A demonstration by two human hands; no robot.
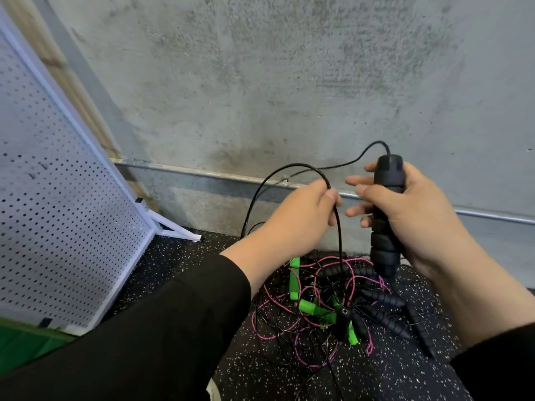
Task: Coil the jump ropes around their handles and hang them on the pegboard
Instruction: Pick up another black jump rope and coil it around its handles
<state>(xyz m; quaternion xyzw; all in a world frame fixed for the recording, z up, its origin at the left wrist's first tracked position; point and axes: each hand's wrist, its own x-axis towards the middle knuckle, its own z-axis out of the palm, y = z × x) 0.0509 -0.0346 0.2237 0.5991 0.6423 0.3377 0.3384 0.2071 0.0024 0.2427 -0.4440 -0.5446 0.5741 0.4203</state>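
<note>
Soft, even light falls across the concrete wall [289, 68], casting only faint shadows near its base. Wide-angle distortion bends the pegboard [58, 198] at left; focus stays mostly sharp, without glare.

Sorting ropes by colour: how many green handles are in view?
3 green handles in the floor tangle: one at its left edge, one just below that, one lower, near the middle. Others may be hidden.

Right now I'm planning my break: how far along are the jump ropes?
Nothing looks done: the pegboard shows no ropes hung. In hand: the right hand grips a black handle, the left hand pinches its cord, no wraps showing yet. Left: the tangled pile of pink and black ropes on the floor.
</note>
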